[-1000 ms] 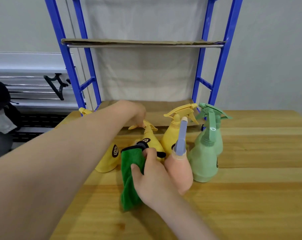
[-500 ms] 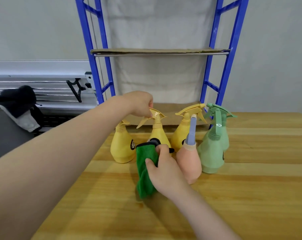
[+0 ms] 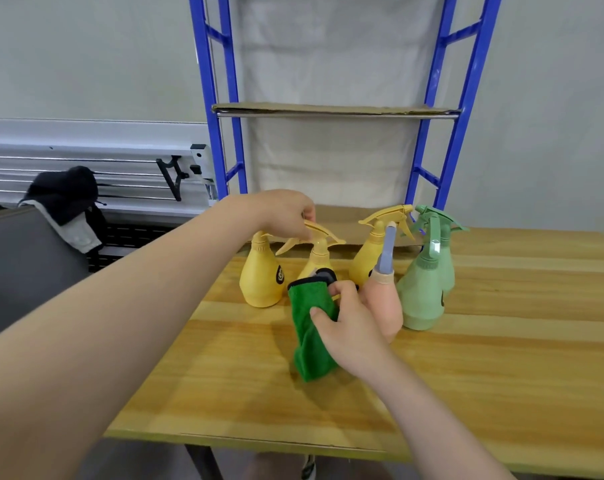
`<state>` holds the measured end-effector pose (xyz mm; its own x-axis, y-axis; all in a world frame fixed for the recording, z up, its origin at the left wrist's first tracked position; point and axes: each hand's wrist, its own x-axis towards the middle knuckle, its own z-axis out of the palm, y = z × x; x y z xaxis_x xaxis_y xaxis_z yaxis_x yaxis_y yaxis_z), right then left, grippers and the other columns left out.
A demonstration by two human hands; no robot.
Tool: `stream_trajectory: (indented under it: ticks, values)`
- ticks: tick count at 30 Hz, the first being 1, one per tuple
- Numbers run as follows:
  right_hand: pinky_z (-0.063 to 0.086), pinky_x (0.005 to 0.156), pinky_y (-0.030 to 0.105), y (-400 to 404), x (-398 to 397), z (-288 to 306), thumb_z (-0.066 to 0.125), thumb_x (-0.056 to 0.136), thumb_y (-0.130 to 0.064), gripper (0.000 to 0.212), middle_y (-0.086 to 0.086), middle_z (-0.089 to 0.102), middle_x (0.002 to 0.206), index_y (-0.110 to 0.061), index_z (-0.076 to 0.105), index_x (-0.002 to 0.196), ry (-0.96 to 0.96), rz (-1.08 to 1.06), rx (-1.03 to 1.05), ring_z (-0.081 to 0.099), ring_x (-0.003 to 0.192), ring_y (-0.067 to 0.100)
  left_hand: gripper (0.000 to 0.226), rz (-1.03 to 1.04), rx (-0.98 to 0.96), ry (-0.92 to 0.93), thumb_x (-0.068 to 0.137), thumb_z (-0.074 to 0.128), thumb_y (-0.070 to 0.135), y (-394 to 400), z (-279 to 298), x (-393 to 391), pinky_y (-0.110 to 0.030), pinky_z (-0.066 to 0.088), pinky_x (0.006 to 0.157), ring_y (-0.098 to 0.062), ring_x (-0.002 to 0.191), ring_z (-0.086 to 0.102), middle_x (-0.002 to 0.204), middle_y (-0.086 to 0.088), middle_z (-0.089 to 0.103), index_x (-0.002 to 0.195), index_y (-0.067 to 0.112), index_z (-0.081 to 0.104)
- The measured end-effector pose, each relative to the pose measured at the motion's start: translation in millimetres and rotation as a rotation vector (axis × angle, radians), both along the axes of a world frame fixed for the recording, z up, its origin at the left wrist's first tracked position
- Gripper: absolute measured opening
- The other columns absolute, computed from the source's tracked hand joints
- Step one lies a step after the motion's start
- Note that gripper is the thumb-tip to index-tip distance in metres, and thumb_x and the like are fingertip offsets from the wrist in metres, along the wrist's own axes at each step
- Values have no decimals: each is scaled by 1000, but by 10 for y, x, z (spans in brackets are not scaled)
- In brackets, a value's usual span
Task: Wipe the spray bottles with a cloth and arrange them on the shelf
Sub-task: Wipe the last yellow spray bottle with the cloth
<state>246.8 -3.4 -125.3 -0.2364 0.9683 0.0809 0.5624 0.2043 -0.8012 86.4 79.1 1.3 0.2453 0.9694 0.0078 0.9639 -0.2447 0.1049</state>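
Yellow bottle (image 3: pixel 319 258): left hand (image 3: pixel 286 213) grip apparently pinching trigger; right hand (image 3: pixel 349 327) grip clutching cloth (image 3: pixel 311 327).

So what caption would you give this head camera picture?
Left hand grips a yellow spray bottle by its trigger top; right hand presses a green cloth against it.

We see our left hand (image 3: pixel 286 213) and right hand (image 3: pixel 349 327) bare. Both forearms are uncovered. No sleeves reach our wrists.
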Motion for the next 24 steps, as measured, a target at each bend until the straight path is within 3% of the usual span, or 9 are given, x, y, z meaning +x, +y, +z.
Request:
stream_trajectory:
  ticks: [3,5,7,9,11,14,16,20,24]
  values:
    - [54,59,34,-32,9,22,55,97,-32,29,-6,63,86,-27,37,119,22,-8,19,65,72,14,33,3,-13,30,92,62,37,-96,-18,-21,-23,37,63,-12,89,54,104,5,59,120,21,58]
    - [56,66,40,-42,24,26,56,97,-33,28,-4,64,89,-28,38,117,34,-22,35,64,73,15,43,13,-18,40,91,64,37,-153,-45,-38,-24,42,69,-15,97,55,114,3,59,130,21,53]
    - [57,70,42,-59,40,35,57,96,-33,28,-3,64,93,-27,40,117,60,-30,50,64,74,15,58,22,38,64,89,66,37,-226,-79,-65,-32,46,91,-21,119,50,134,-2,53,141,22,43]
    - [58,72,41,-79,66,50,58,96,-32,27,-4,65,95,-26,43,116,101,-21,55,66,78,15,65,25,176,57,89,66,37,-346,-112,-89,-41,38,108,-24,134,38,144,-3,45,145,23,37]
    - [59,74,41,-95,91,57,59,95,-31,22,-3,69,94,-27,46,112,164,2,38,69,81,18,56,-13,360,-36,90,64,34,-554,-172,-113,-40,35,111,-19,133,38,140,0,49,140,25,43]
    - [57,83,49,-113,108,44,65,90,-32,20,-2,71,100,-28,52,105,285,1,43,70,91,19,27,-51,555,-216,93,60,30,-955,-352,-152,-29,43,98,-9,108,50,110,11,60,120,27,58]
    - [56,86,48,-133,98,34,69,87,-30,23,2,70,103,-23,53,104,356,1,32,68,97,19,15,1,476,-375,95,57,30,-1190,-550,-176,-18,44,86,-4,95,53,99,16,62,110,27,61]
    - [54,94,49,-182,60,-36,71,79,-19,33,4,70,108,-23,59,110,490,99,-105,66,105,23,21,94,180,-705,99,50,30,-1372,-1070,-255,-27,49,90,2,101,58,108,19,63,119,30,59]
    - [51,100,49,-206,-42,-198,59,76,-1,40,1,74,105,-29,69,102,573,138,-147,66,109,24,33,145,28,-661,96,57,26,-1416,-1447,-382,-29,45,99,-1,111,55,117,14,62,128,30,54]
